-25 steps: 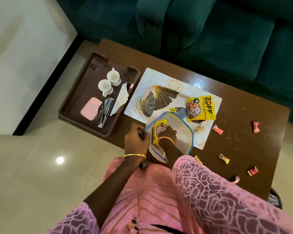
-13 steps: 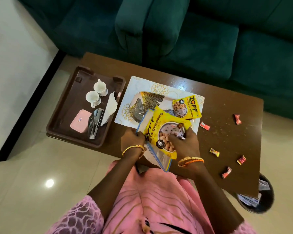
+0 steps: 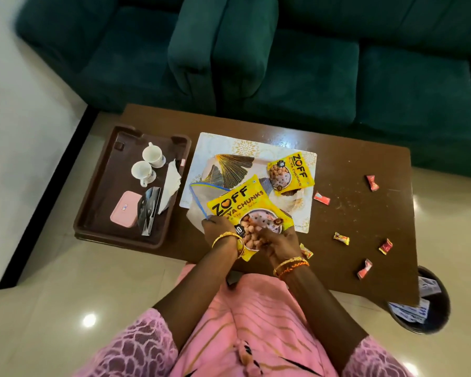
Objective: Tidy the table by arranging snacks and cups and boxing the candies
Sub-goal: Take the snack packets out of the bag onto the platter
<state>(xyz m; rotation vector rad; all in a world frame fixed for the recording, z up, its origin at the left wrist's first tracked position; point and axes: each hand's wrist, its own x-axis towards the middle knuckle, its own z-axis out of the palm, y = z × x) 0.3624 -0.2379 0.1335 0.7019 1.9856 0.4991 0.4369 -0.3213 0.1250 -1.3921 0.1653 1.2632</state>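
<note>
Hands first: your left hand [image 3: 219, 235] and right hand [image 3: 279, 244] both grip the near end of the yellow snack packet [image 3: 245, 210], which lies over the clear zip bag [image 3: 201, 198]. Beyond your right hand a second packet [image 3: 290, 174] rests on the plate [image 3: 229, 170]. Candies [image 3: 341, 238] lie scattered to your right; two cups [image 3: 144, 170] stand on the tray [image 3: 98, 186] to your left.

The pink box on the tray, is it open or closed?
Closed. The pink box lies flat on the tray with its lid down; no contents show.

head view, steeply down, table [image 3: 351, 148] near
</note>
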